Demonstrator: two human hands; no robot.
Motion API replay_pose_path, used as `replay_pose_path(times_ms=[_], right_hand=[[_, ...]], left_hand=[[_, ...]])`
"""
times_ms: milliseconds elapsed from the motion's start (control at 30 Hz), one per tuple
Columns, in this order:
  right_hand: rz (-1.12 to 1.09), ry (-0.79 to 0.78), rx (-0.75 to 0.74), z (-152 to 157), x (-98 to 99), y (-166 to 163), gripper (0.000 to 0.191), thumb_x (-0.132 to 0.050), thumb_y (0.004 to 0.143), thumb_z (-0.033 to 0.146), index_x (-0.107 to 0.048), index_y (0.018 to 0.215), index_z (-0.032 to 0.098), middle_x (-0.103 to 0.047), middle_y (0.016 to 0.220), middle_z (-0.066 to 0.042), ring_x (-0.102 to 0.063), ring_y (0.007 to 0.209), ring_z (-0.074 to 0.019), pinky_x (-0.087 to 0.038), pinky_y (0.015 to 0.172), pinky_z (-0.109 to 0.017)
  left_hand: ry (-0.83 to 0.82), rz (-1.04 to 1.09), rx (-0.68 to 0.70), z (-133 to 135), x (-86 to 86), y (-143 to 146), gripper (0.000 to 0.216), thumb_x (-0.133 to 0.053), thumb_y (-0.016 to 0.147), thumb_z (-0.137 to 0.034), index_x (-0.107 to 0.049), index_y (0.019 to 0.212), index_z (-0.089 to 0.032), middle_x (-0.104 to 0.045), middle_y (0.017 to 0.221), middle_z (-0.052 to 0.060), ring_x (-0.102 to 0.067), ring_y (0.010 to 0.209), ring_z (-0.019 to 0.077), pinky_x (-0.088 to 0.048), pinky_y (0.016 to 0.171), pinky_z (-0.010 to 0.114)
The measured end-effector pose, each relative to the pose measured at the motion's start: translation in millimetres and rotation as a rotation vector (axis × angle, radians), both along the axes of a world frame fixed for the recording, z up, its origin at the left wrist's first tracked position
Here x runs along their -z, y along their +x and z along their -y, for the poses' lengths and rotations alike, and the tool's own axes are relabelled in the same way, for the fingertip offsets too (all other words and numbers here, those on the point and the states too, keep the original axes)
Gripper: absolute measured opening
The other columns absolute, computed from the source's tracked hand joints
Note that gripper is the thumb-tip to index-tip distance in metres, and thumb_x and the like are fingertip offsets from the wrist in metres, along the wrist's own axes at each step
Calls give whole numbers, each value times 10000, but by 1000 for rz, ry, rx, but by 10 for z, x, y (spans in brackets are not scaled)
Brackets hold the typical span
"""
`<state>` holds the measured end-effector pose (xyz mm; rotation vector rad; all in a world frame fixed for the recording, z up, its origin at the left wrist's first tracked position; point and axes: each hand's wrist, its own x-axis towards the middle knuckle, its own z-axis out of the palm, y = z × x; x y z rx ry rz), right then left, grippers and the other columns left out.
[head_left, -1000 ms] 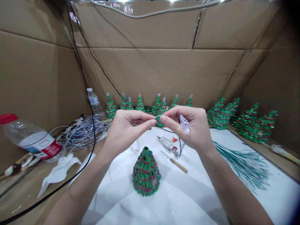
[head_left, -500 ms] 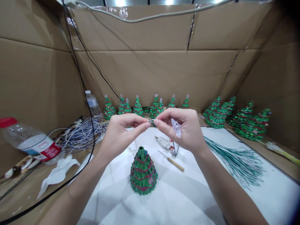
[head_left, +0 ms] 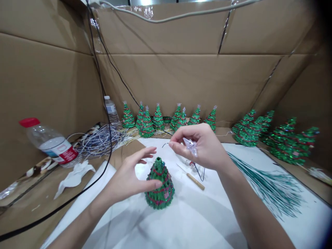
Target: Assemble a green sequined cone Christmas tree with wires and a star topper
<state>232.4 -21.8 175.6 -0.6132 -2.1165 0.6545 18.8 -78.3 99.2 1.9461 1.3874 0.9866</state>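
A small green Christmas tree [head_left: 162, 197] with red garland and an opening at its top stands upright on the white work surface. My left hand [head_left: 127, 178] is open beside it, thumb in front of the tree and fingers curved at its left. Higher and to the right, my right hand [head_left: 204, 145] pinches a thin dark wire [head_left: 165, 144] between thumb and forefinger, its bent end sticking out leftward. A clear plastic star [head_left: 190, 147] rests against that same hand's fingers. Below the hand hangs a dark wire loop [head_left: 200, 173]; where it joins is hidden.
A wooden-handled awl [head_left: 194, 180] lies right of the tree. Green wires [head_left: 269, 180] fan out at the right. Finished trees [head_left: 178, 116] line the cardboard back wall [head_left: 168, 79]. At left are a red-capped bottle [head_left: 54, 145], tangled white wire [head_left: 101, 138] and a black cable [head_left: 110, 138].
My left hand has let go of the wire and come down to the tree, fingers spreading. My right hand keeps the wire and star. The view has shifted slightly left.
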Motion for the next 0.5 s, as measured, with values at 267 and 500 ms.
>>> replay_pose_path(times_ms=[267, 500], right_hand=[[121, -10, -102, -27, 43, -38, 52, -626, 713, 142, -659, 683, 115, -594, 580, 15, -474, 501, -55, -367, 482, -182], [210, 11, -112, -18, 56, -56, 51, -617, 681, 107, -660, 669, 132, -619, 594, 13, -513, 520, -69, -384, 509, -184]], left_hand=[[-91, -9, -127, 186, 453, 168, 826, -782, 663, -390, -370, 1361, -233, -442, 1418, 112, -415, 1303, 305, -336, 1100, 479], [-86, 94, -203, 245, 575, 215, 675, -762, 695, -347, -471, 1293, -232, -541, 1337, 89, -511, 1220, 297, -401, 1061, 448]])
